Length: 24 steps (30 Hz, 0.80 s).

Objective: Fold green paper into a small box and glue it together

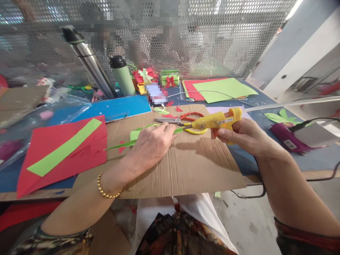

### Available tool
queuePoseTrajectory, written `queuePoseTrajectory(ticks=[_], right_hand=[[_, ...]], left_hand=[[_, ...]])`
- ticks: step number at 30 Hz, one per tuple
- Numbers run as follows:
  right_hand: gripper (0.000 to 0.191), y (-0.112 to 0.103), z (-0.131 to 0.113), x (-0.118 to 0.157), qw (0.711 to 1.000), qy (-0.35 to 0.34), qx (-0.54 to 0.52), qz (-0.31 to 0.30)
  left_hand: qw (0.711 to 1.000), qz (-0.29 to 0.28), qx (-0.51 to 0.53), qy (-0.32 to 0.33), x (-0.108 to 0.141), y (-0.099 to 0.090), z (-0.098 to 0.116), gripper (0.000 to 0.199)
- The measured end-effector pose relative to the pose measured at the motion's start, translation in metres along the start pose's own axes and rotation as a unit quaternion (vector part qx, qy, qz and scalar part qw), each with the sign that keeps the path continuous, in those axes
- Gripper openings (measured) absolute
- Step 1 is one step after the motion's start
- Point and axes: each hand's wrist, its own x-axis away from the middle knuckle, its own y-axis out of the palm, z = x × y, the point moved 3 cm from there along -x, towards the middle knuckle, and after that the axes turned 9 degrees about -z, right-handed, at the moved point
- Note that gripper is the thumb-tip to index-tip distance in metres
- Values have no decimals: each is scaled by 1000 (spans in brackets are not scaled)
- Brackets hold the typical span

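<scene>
My right hand (240, 136) is wrapped round the handle of a yellow hot glue gun (212, 119), its nozzle pointing left. At that nozzle lies the end of a green paper strip (178, 130), which my left hand (155, 140) holds with bent fingers. Another stretch of green paper (118, 145) sticks out to the left from under this hand, partly hidden by it. Behind the nozzle rest scissors (192, 117) with red and yellow handles, on a sheet of brown cardboard (196, 170).
Left of the cardboard, a red sheet (63, 156) carries a green strip (65, 147). Two flasks, a steel one (91, 67) and a green one (123, 78), stand behind. A purple power socket (288, 138) sits at right, with cables. Paper sheets (225, 89) lie near the mesh screen.
</scene>
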Motion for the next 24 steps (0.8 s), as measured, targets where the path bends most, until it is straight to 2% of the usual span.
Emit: queuePoseTrajectory(ticks=[5,9,16,24], right_hand=[[67,1,5,-1,1000,18,12,-10],[58,2,9,-2,1000,8,6,-9],[51,3,5,-2,1000,-8,25,-14],[51,0,8,0,999,-7,53,-2]], left_hand=[[1000,2,4,2,1,-1,1,19],[1000,-5,26,4,1,0,2,20],[993,-70,94,-27,-2,1,0,17],[993,-45,109,-17,1,1,-2,20]])
